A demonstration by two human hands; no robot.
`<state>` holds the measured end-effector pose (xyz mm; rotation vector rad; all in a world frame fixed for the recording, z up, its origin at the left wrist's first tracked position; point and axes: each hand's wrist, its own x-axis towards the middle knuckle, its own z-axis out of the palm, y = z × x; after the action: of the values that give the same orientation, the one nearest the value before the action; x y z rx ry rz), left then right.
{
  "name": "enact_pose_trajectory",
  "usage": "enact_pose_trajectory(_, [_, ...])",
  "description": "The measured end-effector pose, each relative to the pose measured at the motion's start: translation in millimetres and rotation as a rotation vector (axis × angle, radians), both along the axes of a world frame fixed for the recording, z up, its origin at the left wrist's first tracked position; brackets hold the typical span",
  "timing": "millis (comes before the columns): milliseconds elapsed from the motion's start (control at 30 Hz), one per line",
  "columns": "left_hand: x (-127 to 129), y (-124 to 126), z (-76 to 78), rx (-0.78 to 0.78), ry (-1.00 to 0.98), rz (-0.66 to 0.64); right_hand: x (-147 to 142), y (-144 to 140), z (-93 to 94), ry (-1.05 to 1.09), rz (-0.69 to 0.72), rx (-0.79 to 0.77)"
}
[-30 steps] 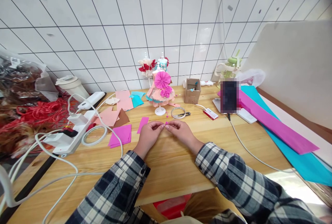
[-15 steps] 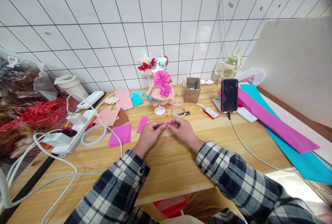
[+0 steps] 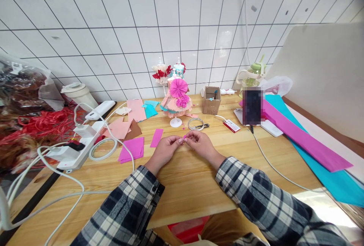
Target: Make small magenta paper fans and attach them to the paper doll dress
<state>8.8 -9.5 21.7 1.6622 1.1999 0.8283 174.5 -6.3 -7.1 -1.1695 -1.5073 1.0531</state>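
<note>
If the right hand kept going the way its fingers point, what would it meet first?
The right hand points left, so probably the left hand, with the tiny pink paper piece pinched between them.

The person wore a long-sleeved plaid shirt in navy, black and white, its left sleeve point(image 3: 129, 208) and right sleeve point(image 3: 264, 200) reaching the wrists. A small dark button showed on the left cuff point(image 3: 155, 188). The left hand point(image 3: 165, 151) and right hand point(image 3: 203, 145) were bare. Tan trousers point(image 3: 224, 229) showed below the table edge.
</note>
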Motion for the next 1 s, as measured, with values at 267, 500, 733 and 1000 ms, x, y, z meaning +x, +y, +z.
enact_pose_trajectory(267, [-6.9, 6.9, -13.0, -0.030, 0.007, -0.095, 2.5, -0.6, 5.3, 0.160, 0.131, -0.154])
enact_pose_trajectory(500, [-5.7, 4.8, -7.3, -0.027, -0.157, -0.009, 3.1, -1.9, 9.2, 0.149, 0.085, -0.159])
enact_pose_trajectory(733, [-2.9, 1.4, -3.4, 0.035, -0.039, 0.038, 5.3, -1.3, 9.6, 0.126, 0.095, -0.124])
enact_pose_trajectory(1000, [-0.9, 0.4, -4.3, 0.044, -0.059, 0.013, 7.1, -0.1, 7.3, 0.096, 0.093, -0.083])
